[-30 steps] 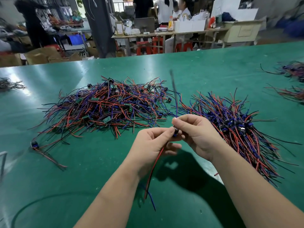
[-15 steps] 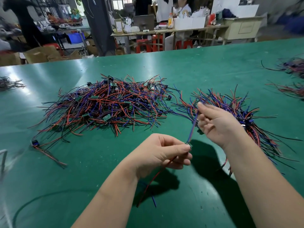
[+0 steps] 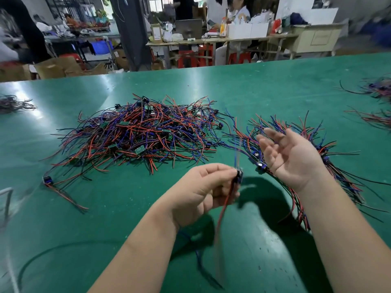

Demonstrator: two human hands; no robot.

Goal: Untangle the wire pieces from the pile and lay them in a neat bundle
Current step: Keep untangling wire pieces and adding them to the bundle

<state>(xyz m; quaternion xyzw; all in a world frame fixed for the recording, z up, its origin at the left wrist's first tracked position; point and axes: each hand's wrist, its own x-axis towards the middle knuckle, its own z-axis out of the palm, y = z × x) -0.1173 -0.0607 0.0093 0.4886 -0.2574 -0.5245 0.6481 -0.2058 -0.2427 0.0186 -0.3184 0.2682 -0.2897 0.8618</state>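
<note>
A tangled pile of red, blue and black wire pieces (image 3: pixel 143 134) with small green boards lies on the green table (image 3: pixel 105 218), left of centre. An aligned bundle of the same wires (image 3: pixel 338 178) lies at the right, partly under my right forearm. My left hand (image 3: pixel 201 191) pinches one wire piece (image 3: pixel 226 199) by its small dark component; its red and blue leads hang down and a blurred blue lead stands up. My right hand (image 3: pixel 289 153) hovers over the bundle, palm up, fingers spread, holding nothing.
A single wire piece (image 3: pixel 55 187) lies apart at the left. More wire heaps sit at the far right edge (image 3: pixel 376 102) and far left edge (image 3: pixel 14 103). A black cable (image 3: pixel 53 250) curves across the near left. Beyond the table are workbenches, stools and people.
My right hand slid up the blue lead, let it go and opened over the bundle. My left hand kept pinching the piece and stayed near the table's middle.
</note>
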